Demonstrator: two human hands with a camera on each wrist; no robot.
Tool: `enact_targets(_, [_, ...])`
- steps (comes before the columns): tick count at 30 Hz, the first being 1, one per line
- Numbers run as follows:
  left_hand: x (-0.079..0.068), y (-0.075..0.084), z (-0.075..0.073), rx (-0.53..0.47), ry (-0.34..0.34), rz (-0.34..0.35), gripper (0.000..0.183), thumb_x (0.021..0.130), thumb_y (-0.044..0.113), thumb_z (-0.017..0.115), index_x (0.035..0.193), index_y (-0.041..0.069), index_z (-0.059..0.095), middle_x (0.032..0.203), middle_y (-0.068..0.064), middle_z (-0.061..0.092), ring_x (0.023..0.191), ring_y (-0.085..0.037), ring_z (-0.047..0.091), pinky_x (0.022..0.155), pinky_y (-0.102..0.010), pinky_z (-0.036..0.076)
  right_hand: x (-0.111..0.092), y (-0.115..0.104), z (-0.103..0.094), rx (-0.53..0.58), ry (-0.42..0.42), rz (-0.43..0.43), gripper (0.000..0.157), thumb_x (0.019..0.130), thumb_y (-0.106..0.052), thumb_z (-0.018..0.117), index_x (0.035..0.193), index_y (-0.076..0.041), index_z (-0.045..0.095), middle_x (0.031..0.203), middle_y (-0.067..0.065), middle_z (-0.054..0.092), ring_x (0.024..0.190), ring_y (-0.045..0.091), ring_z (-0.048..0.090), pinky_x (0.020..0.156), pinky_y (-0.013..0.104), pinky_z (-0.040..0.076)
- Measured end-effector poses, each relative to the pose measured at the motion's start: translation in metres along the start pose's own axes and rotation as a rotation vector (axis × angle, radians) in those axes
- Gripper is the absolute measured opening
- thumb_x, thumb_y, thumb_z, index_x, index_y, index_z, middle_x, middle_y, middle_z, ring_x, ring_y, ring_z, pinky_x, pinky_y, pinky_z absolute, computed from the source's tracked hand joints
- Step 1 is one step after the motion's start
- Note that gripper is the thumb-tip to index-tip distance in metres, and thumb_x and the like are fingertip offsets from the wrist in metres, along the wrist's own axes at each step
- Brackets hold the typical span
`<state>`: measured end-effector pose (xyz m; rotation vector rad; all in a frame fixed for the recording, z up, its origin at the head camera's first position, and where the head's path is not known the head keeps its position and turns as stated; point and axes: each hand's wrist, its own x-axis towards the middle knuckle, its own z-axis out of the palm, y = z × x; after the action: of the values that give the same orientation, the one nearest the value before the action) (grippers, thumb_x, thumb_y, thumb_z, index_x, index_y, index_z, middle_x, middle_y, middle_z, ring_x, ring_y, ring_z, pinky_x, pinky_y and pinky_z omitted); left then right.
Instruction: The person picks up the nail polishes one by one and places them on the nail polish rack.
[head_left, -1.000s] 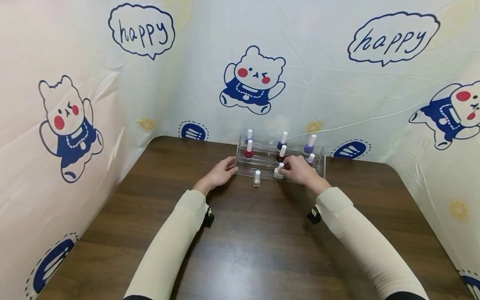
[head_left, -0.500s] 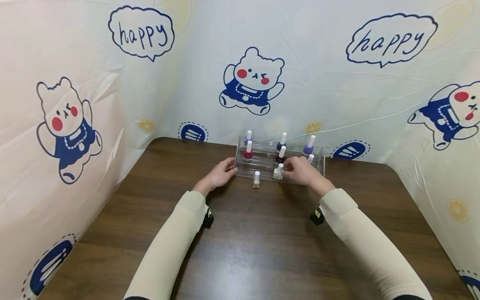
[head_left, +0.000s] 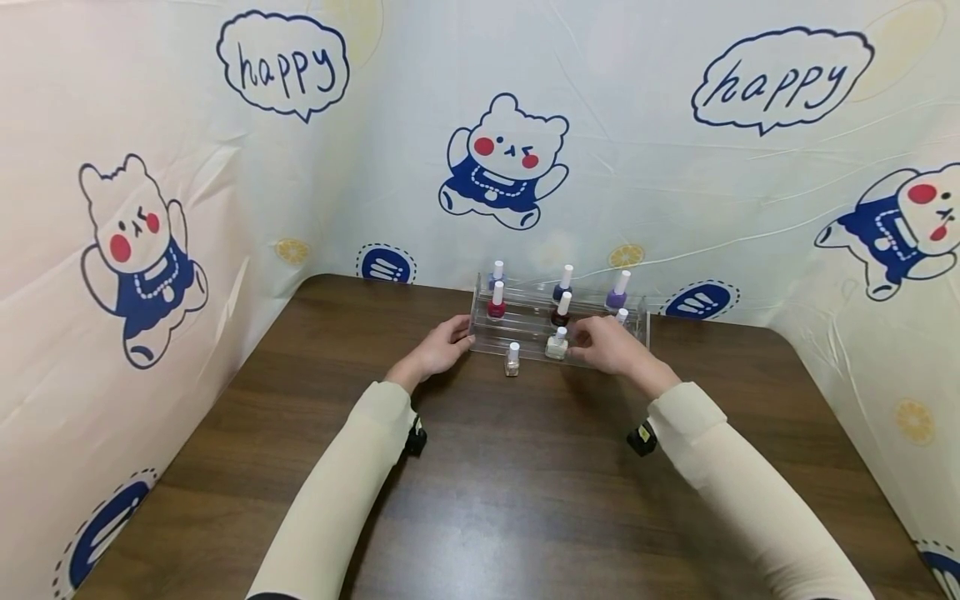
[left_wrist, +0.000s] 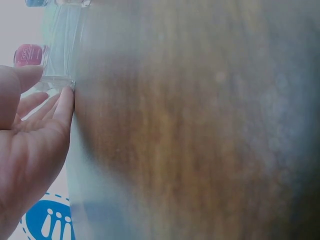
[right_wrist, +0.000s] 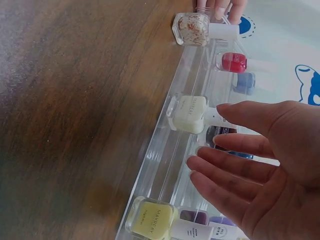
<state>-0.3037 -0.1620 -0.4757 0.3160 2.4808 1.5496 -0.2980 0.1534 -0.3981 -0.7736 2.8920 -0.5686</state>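
A clear tiered display rack [head_left: 525,337] stands at the back of the table, with bottles of nail polish on its steps. My left hand [head_left: 442,346] touches the rack's left end; in the left wrist view its fairly straight fingertips [left_wrist: 65,95] meet the lower corner. My right hand [head_left: 606,346] is just right of a white nail polish bottle [head_left: 557,343] upright on the front step. In the right wrist view its fingers are spread, the thumb [right_wrist: 240,114] overlapping that bottle's cap [right_wrist: 214,116]. A glitter nail polish bottle [head_left: 512,360] stands before the rack.
Red [head_left: 497,302], dark [head_left: 560,310], navy [head_left: 563,287] and purple [head_left: 617,292] polish bottles occupy the upper steps. A yellow bottle [right_wrist: 151,218] shows at the front step's right end. Behind the wooden table [head_left: 480,500] hangs a printed curtain [head_left: 637,150].
My right hand has let go of the white nail polish bottle and drawn slightly right, and that bottle now stands straighter. The left hand keeps its place at the rack's end.
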Motion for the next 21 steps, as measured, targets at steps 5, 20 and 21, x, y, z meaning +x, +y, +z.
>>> enact_targets(5, [0.0, 0.001, 0.0, -0.005, 0.0, -0.001, 0.052, 0.109, 0.012, 0.049, 0.158, 0.001, 0.032, 0.16, -0.02, 0.038, 0.146, -0.033, 0.041, 0.119, -0.045, 0.035, -0.004, 0.0, 0.001, 0.001, 0.0, -0.02, 0.019, 0.092, -0.014, 0.076, 0.102, 0.002, 0.073, 0.094, 0.011, 0.073, 0.082, 0.023, 0.064, 0.08, 0.045, 0.057])
enact_targets(20, [0.001, -0.001, 0.0, 0.004, 0.0, -0.005, 0.052, 0.109, 0.012, 0.048, 0.158, 0.002, 0.032, 0.16, -0.02, 0.038, 0.146, -0.033, 0.041, 0.119, -0.045, 0.035, -0.004, -0.008, 0.012, 0.04, -0.009, -0.087, 0.026, 0.091, -0.011, 0.075, 0.109, 0.007, 0.071, 0.099, 0.018, 0.075, 0.091, 0.029, 0.072, 0.085, 0.046, 0.059])
enact_targets(21, [0.001, -0.001, 0.0, 0.004, 0.001, -0.006, 0.052, 0.109, 0.012, 0.048, 0.158, 0.001, 0.032, 0.16, -0.021, 0.037, 0.146, -0.033, 0.041, 0.119, -0.045, 0.035, -0.004, -0.009, 0.013, 0.043, -0.012, -0.09, 0.026, 0.091, -0.011, 0.075, 0.11, 0.007, 0.071, 0.099, 0.019, 0.075, 0.092, 0.03, 0.072, 0.085, 0.046, 0.059])
